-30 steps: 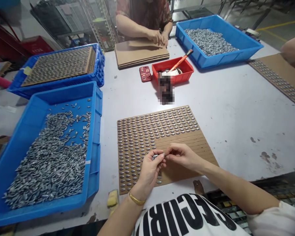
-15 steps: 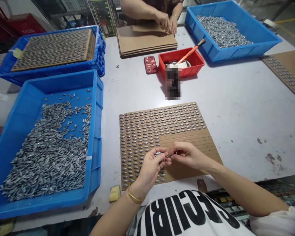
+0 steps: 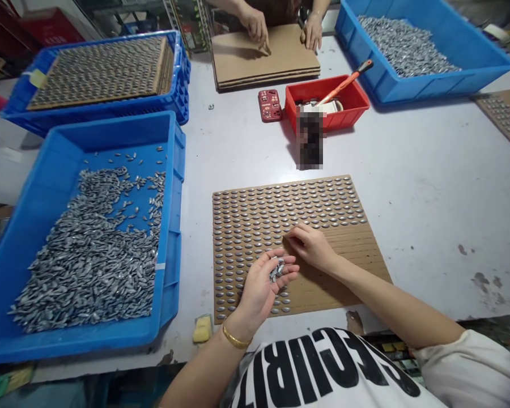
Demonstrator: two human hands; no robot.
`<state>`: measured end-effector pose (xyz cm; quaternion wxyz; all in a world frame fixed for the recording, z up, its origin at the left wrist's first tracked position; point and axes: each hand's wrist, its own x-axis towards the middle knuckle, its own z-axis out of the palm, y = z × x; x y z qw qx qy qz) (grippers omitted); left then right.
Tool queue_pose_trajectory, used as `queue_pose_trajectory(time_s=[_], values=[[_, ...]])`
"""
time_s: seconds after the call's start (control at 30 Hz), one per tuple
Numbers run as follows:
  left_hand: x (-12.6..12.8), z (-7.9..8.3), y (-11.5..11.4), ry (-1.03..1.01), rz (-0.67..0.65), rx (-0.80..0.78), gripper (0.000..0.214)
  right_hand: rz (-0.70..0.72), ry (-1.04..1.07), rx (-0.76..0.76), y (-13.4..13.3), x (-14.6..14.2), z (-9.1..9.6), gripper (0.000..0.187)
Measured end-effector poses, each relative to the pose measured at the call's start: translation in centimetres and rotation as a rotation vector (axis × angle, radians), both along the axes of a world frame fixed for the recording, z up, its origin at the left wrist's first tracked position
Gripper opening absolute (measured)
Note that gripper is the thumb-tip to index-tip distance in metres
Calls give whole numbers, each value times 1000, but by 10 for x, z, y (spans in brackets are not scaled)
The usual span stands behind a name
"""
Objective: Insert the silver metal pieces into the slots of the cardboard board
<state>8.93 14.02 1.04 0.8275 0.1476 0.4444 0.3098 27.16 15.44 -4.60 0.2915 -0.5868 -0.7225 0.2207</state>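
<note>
While the curled fingers of the left hand [image 3: 259, 292] hold small metal pieces [image 3: 277, 270], the right hand [image 3: 312, 247] rests loose and empty on the cardboard sheet [image 3: 340, 283] just to their right.

A white worktable [image 3: 412, 187] carries blue crates [image 3: 166, 272], a red bin [image 3: 327, 120] and studded cardboard [image 3: 344, 289].
</note>
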Motion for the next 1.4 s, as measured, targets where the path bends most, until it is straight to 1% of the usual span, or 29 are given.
queue_pose_trajectory(time_s=[0.2,0.37,0.5,0.57,0.63,0.67,0.73,0.77,0.9,0.97,1.03,1.1,1.17,1.23,1.3,1.33,1.37,1.4], values=[[0,-3,0,-15,-24,-8,24,-7,-239,11,1,-3,3,18],[0,1,3,0,35,-7,30,-10,-275,11,3,-5,2,16],[3,6,3,47,13,-10,24,-19,-320,-8,5,-6,0,17],[4,6,3,62,11,-5,20,-14,-316,-26,6,-5,1,17],[5,4,2,69,5,15,19,-6,-248,-35,5,-5,7,17],[5,3,1,71,-1,28,20,-5,-182,-39,3,-4,11,17],[6,0,1,86,2,52,23,-6,13,-69,-3,-3,22,16],[7,-1,1,97,13,63,25,-4,137,-110,-7,-2,28,16],[13,-2,1,139,45,108,28,16,636,-404,-23,-2,49,22],[17,-2,0,159,34,146,27,-10,790,-525,-27,-1,55,25],[21,-4,0,179,18,198,24,-46,886,-607,-29,1,56,27],[23,-7,-1,189,-8,240,21,-57,946,-659,-29,2,55,29],[24,-10,-3,190,-55,251,21,-46,962,-684,-29,5,52,28],[25,-10,-4,192,-98,247,21,-20,951,-710,-31,8,49,27],[24,-8,-3,187,-118,219,21,5,908,-711,-34,12,47,25],[23,-5,-1,176,-116,185,22,5,860,-677,-36,15,46,24],[21,-2,1,157,-107,141,23,-11,787,-608,-37,18,45,22],[19,2,5,137,-81,92,24,-38,690,-507,-38,21,43,19]])
